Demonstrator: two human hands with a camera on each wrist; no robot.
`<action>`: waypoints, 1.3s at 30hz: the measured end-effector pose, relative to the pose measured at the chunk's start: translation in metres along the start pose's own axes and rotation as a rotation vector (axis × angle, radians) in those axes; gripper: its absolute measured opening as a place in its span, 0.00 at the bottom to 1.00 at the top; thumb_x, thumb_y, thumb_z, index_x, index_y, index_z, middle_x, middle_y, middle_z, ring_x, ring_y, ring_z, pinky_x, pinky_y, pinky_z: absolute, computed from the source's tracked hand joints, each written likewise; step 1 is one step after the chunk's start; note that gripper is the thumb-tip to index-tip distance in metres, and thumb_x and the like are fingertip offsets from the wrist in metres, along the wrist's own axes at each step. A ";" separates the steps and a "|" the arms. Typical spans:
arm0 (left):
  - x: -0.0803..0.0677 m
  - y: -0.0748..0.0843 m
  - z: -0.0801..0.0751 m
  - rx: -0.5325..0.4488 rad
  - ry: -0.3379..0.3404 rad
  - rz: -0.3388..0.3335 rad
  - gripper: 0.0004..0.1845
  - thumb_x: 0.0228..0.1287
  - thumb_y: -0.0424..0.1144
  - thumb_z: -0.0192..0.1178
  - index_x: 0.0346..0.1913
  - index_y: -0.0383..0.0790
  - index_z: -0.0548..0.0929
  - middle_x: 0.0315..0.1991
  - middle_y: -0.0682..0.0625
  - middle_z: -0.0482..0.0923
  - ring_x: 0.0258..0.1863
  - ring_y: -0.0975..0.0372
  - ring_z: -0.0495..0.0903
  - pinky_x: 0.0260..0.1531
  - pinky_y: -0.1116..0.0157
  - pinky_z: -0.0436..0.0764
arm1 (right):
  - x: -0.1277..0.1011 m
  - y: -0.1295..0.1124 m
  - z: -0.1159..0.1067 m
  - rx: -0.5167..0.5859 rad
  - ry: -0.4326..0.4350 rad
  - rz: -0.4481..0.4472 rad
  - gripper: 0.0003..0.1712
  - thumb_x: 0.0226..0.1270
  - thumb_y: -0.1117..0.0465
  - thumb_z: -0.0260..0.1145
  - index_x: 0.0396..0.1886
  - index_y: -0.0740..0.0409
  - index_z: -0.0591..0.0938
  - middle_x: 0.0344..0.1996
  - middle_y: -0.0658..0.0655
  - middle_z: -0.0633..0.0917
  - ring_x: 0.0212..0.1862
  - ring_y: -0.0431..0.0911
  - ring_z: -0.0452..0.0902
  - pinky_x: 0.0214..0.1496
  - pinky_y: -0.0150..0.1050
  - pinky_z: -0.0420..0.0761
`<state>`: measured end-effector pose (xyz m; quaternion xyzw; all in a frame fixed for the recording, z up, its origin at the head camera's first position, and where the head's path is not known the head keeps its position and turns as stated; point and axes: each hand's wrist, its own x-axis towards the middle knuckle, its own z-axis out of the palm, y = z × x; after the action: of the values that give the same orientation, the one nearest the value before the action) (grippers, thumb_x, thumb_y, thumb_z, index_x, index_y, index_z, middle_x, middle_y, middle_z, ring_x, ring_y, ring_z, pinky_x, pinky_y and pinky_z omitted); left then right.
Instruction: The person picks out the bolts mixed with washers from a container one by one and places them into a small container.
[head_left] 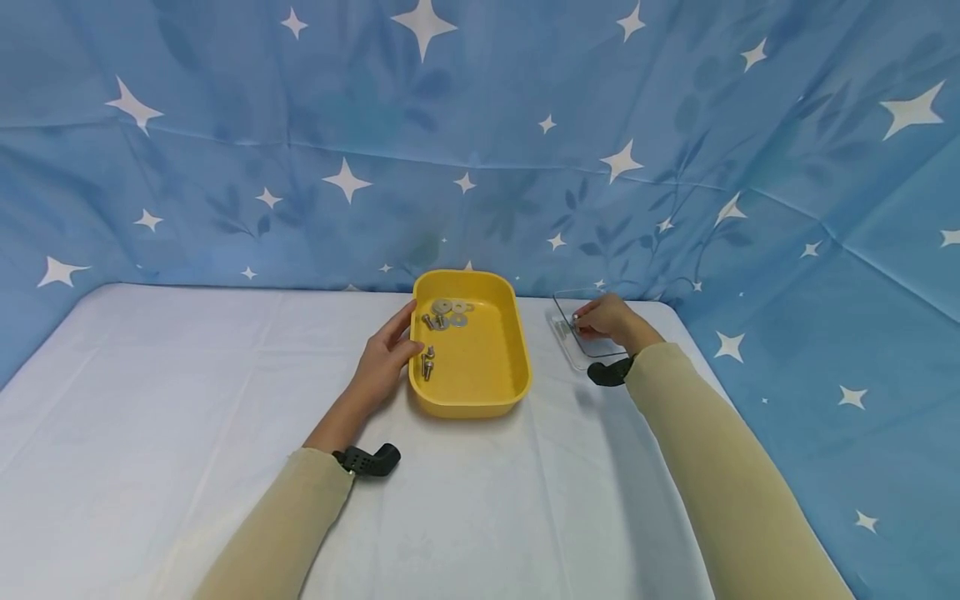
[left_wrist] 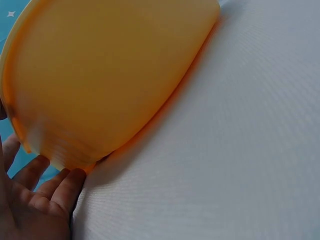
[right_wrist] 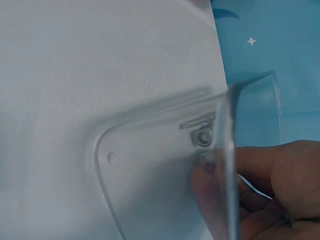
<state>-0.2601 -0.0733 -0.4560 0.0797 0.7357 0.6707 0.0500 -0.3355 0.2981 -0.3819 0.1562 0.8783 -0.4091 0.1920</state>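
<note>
The left hand (head_left: 386, 354) rests flat-fingered against the yellow tray (head_left: 487, 392) at centre frame. Right of it, the right hand (head_left: 609, 321) pinches a bolt (head_left: 575, 317) inside the clear tray (head_left: 573, 358). No writing is readable.

White cloth-covered table (head_left: 150, 400), faint creases, even soft light. Blue fabric backdrop (head_left: 480, 150) with white stars and darker leaf print hangs behind and along right side, fold lines visible.

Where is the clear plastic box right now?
In the head view the clear box sits right of the yellow tray, near the table's far edge, with the right hand reaching into it.
</note>
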 end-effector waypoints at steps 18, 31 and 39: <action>0.001 0.002 0.001 -0.037 -0.023 0.001 0.37 0.69 0.37 0.54 0.79 0.62 0.58 0.81 0.56 0.55 0.79 0.53 0.61 0.78 0.53 0.63 | -0.017 -0.010 -0.014 -0.021 -0.095 -0.083 0.25 0.79 0.65 0.53 0.68 0.75 0.70 0.61 0.67 0.76 0.55 0.49 0.77 0.71 0.46 0.77; 0.004 0.002 0.000 -0.030 -0.014 0.001 0.37 0.70 0.38 0.54 0.80 0.62 0.57 0.81 0.57 0.53 0.81 0.55 0.57 0.79 0.54 0.62 | -0.038 -0.060 -0.010 0.044 -0.141 -0.153 0.28 0.77 0.57 0.58 0.69 0.70 0.72 0.60 0.64 0.79 0.57 0.50 0.81 0.70 0.45 0.78; 0.003 0.004 0.001 -0.035 -0.013 -0.009 0.38 0.70 0.38 0.54 0.80 0.61 0.57 0.82 0.56 0.53 0.80 0.53 0.58 0.79 0.53 0.61 | -0.052 -0.079 0.018 0.064 -0.182 -0.216 0.26 0.75 0.57 0.61 0.66 0.69 0.77 0.57 0.64 0.83 0.49 0.46 0.85 0.65 0.45 0.82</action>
<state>-0.2626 -0.0719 -0.4518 0.0798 0.7239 0.6827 0.0591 -0.3208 0.2293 -0.3162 0.0292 0.8553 -0.4678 0.2207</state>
